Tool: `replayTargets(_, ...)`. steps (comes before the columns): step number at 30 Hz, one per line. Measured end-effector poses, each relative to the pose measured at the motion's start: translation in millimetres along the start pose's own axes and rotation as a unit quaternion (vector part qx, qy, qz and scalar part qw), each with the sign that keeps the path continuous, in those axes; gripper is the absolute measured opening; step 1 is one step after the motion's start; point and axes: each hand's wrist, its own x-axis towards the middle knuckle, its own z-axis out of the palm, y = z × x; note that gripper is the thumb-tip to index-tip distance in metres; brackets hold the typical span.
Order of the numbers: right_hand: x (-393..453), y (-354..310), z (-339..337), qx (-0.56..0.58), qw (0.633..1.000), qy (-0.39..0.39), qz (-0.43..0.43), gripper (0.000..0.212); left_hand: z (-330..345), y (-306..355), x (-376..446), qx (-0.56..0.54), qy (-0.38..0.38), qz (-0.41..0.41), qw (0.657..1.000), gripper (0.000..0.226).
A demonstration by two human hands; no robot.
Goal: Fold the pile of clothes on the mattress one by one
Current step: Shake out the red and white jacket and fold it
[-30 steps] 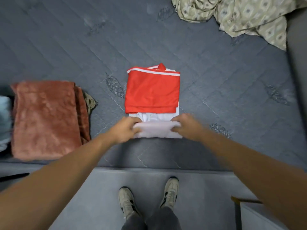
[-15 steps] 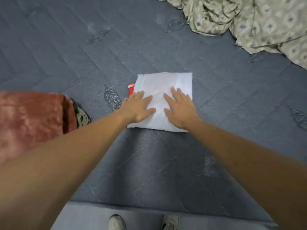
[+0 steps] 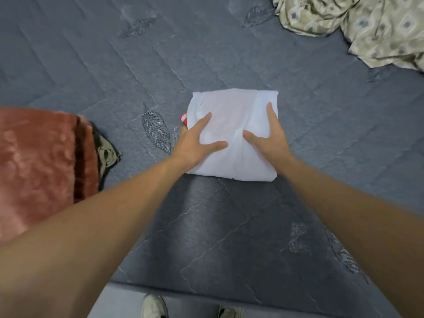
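Left hand (image 3: 195, 143) and right hand (image 3: 269, 136), fingers spread flat, press the folded white cloth garment (image 3: 231, 115) on the grey quilted mattress (image 3: 206, 226).

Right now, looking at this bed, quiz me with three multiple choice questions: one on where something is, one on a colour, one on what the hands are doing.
1. Where is the pink blanket relative to the folded shirt?
A. Left
B. Right
C. Under it

2. What colour pokes out at the shirt's left edge?
A. Green
B. Red
C. Yellow

3. How are the left hand and right hand placed?
A. Lifting the shirt
B. Flat on the shirt
C. Off the shirt

Answers: 1 A, the blanket lies at the picture's left; 2 B, a red bit shows there; 3 B, both rest on it with straight fingers.
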Motion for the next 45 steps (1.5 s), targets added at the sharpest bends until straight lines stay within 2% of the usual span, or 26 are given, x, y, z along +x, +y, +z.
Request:
replayTargets(4,5,-13,-5,0.003,0.999,-0.019,-0.029,0.1,-9,4,-3,-0.004,0.039,0.028,0.999,0.093)
replayTargets(7,-10,-23,-1,-0.035,0.998,-0.002,-0.059,0.095,-21,11,-18,0.005,0.033,0.034,0.999,0.091)
replayTargets(15,-69,-102,33,-0.068,0.992,0.015,-0.109,0.093,-120,30,-91,0.016,0.062,0.038,0.997,0.084)
replayTargets(21,-112,-182,118,-0.034,0.99,0.007,-0.138,0.091,-225,14,-145,-0.038,0.156,0.039,0.986,0.046)
replayTargets(25,-152,-234,192,0.002,0.987,-0.005,-0.158,0.09,-306,-16,-192,-0.01,0.222,0.064,0.973,0.038)
replayTargets(28,-178,-255,248,0.009,0.985,-0.018,-0.173,0.091,-351,-51,-226,0.005,0.252,0.064,0.966,0.04)
replayTargets(29,-183,-255,266,-0.001,0.985,-0.026,-0.171,0.089,-360,-67,-234,0.032,0.259,0.055,0.964,0.04)
replayTargets(31,-191,-246,299,-0.06,0.985,-0.05,-0.153,0.083,-370,-103,-244,0.205,0.281,-0.001,0.938,0.044)
replayTargets(33,-196,-227,323,-0.181,0.972,-0.048,-0.14,0.075,-370,-135,-245,0.385,0.259,-0.039,0.885,0.054)
replayTargets(34,-198,-218,332,-0.243,0.957,-0.038,-0.154,0.074,-366,-148,-244,0.422,0.233,-0.023,0.876,0.06)
replayTargets(37,-198,-203,355,-0.305,0.922,-0.057,-0.234,0.075,-351,-183,-235,0.405,0.136,0.063,0.902,0.071)
replayTargets(39,-196,-195,367,-0.334,0.904,-0.089,-0.253,0.076,-342,-205,-232,0.375,0.088,0.046,0.922,0.073)
replayTargets(41,-194,-190,374,-0.356,0.901,-0.098,-0.228,0.078,-337,-220,-232,0.355,0.083,0.022,0.931,0.074)
replayTargets(45,-201,-195,377,-0.345,0.911,-0.085,-0.211,0.082,-349,-227,-242,0.366,0.096,0.044,0.924,0.073)
